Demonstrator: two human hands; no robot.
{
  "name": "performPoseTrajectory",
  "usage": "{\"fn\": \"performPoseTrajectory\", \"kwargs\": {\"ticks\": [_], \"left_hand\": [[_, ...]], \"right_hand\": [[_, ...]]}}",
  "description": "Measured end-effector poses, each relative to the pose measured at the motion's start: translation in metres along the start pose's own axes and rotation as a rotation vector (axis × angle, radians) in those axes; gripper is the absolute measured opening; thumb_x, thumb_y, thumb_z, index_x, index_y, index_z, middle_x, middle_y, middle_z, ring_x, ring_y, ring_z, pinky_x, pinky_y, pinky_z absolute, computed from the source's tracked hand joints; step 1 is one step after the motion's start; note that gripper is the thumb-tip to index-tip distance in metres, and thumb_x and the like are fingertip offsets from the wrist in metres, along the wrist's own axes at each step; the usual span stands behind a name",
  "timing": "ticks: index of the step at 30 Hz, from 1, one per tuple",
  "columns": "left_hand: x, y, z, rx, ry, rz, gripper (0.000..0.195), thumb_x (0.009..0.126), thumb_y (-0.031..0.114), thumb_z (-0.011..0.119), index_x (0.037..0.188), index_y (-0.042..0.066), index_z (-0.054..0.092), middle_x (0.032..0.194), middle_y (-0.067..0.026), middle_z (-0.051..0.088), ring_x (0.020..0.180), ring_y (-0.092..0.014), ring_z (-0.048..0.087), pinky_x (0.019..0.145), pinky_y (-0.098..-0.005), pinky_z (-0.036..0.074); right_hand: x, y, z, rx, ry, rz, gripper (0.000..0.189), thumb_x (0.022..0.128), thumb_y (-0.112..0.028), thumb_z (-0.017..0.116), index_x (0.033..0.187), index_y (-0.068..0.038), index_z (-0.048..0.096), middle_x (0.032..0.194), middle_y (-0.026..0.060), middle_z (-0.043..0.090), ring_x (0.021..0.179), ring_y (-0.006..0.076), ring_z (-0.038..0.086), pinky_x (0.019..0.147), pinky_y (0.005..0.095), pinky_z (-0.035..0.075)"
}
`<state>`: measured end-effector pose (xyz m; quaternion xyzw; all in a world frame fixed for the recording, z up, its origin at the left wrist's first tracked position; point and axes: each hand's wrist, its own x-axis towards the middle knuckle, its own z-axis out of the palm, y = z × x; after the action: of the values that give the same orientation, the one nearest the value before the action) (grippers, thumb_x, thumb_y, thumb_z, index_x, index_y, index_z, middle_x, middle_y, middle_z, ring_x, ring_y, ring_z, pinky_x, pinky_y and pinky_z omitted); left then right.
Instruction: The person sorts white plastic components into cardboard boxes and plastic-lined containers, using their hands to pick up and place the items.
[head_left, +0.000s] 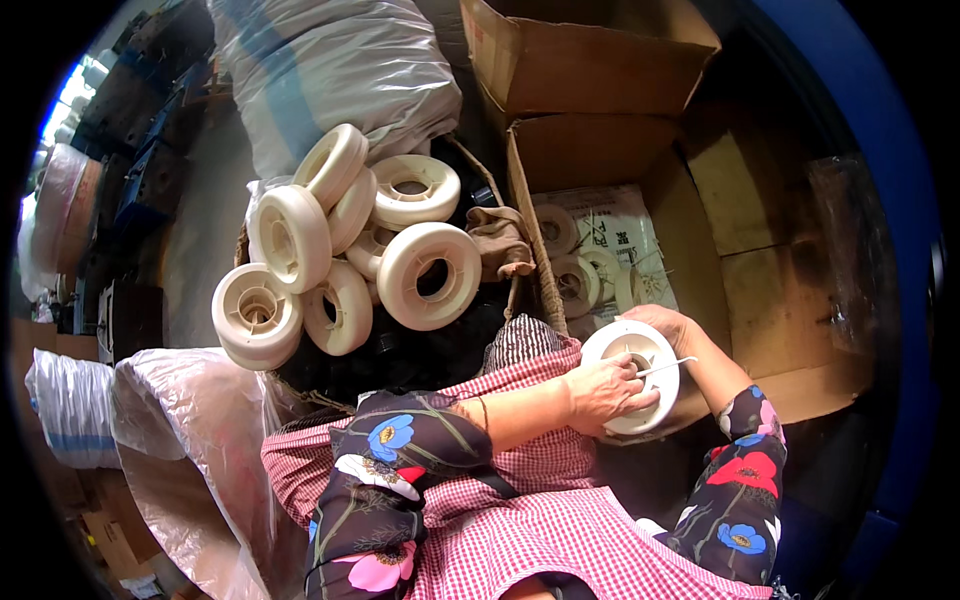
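Observation:
A white ring-shaped plastic part (661, 409), with a ribbed hub like a wheel's, is held over the near edge of the open cardboard box. Across its front face lies my left hand (611, 386), fingers at the hub. From between those fingers a thin, bent white plastic strip (667, 367) sticks out to the right; whether they pinch it I cannot tell. My right hand (664, 324) holds the upper right rim from behind, its fingers mostly hidden. To the left, several similar cream-white rings (459, 262) are heaped on a dark load in a rope-edged container.
Inside the cardboard box (694, 289) lie more rings (576, 286), thin strips and a printed sheet (637, 225). A crumpled brown cloth (499, 240) hangs by its left wall. White sacks (345, 75) stand behind the heap; clear plastic bags (195, 450) are at lower left.

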<state>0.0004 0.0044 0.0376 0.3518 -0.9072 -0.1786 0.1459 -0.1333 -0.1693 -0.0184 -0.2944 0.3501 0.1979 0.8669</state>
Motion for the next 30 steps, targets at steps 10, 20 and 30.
{"fn": "performPoseTrajectory", "kwargs": {"ticks": [10, 20, 30], "left_hand": [[0.020, -0.005, 0.001, -0.176, 0.098, -0.101, 0.074, 0.062, 0.043, 0.076, 0.121, 0.010, 0.046, 0.083, -0.0056, 0.059, 0.081, -0.025, 0.059, 0.088, -0.0381, 0.037], [0.025, -0.044, -0.026, -0.867, 1.090, -0.820, 0.059, 0.082, 0.032, 0.070, 0.128, 0.003, 0.048, 0.110, -0.0149, 0.060, 0.102, -0.024, 0.057, 0.090, -0.0340, 0.045], [0.009, -0.031, -0.039, -0.885, 0.973, -0.883, 0.065, 0.074, 0.037, 0.073, 0.124, 0.003, 0.049, 0.106, -0.0166, 0.062, 0.102, -0.021, 0.059, 0.087, -0.0311, 0.047]], "right_hand": [[0.004, -0.013, -0.028, -0.010, 0.116, 0.037, 0.035, 0.095, -0.027, 0.052, 0.101, 0.006, 0.063, 0.088, 0.0128, 0.068, 0.075, 0.0200, 0.065, 0.069, 0.0296, 0.053], [-0.013, -0.019, 0.042, -0.033, 0.659, -0.801, 0.047, 0.100, -0.040, 0.034, 0.112, 0.000, 0.054, 0.097, 0.0126, 0.062, 0.084, 0.0190, 0.061, 0.075, 0.0305, 0.052], [-0.024, 0.003, 0.098, -0.302, 0.617, -0.800, 0.030, 0.087, -0.021, 0.062, 0.107, 0.002, 0.060, 0.098, 0.0057, 0.063, 0.086, 0.0100, 0.057, 0.076, 0.0251, 0.047]]}}
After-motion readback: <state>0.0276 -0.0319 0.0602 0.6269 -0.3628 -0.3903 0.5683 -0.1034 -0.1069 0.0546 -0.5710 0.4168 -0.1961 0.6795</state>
